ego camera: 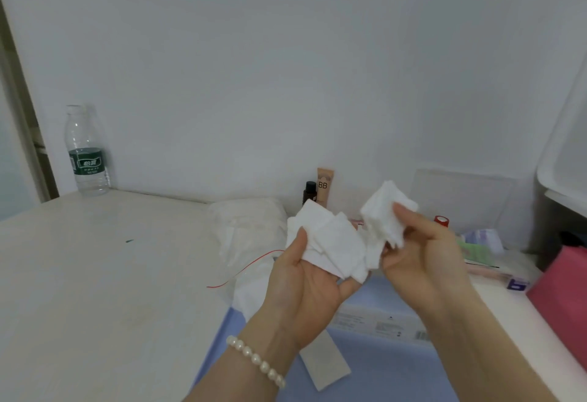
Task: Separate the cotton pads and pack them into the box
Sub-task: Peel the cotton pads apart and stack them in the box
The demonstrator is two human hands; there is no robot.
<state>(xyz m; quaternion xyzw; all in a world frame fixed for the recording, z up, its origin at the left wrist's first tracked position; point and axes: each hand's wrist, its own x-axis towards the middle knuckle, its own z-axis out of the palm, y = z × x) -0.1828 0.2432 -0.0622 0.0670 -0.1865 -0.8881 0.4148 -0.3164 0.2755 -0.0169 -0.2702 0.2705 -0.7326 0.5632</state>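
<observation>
My left hand (309,287) holds a loose bunch of white cotton pads (330,242), thumb pressed on top. To its right, my right hand (422,252) pinches a separate small stack of cotton pads (382,214) between thumb and fingers. Both bunches are raised above the table and nearly touch in the middle. Below my hands lies the pale box (378,322) with printed text, mostly hidden by my arms. A clear plastic bag (244,227) with more white pads lies behind my left hand, a red pull string trailing from it.
A blue mat (381,370) covers the table under the box. A water bottle (85,150) stands at the far left by the wall. Cosmetic tubes (324,185), small packets (482,239) and a pink box (562,287) crowd the right side.
</observation>
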